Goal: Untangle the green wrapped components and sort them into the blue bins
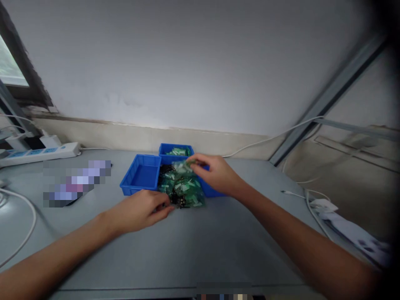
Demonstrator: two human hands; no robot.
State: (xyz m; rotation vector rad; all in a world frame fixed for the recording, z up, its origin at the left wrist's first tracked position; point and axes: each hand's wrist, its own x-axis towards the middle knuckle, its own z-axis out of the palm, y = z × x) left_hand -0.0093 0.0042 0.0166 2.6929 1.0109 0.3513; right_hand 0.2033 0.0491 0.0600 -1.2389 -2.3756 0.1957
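Note:
A clear plastic bag [187, 187] full of small green and black parts lies on the grey table between three blue bins. My right hand [209, 168] pinches the upper edge of the bag, above the right bin [214, 191]. Low at the bag's left side is my left hand [150, 208], its fingers curled together; whether they grip the bag's edge or a small part is hard to make out. The left bin [145, 175] shows a bare floor. Green pieces lie in the back bin [176, 158].
A power strip [40, 154] with plugs stands at the far left, near a blurred purple object [81, 181]. White cables cross the left edge. At the right are a cable end [292, 193], another white strip [356, 233] and a slanted metal post [328, 100].

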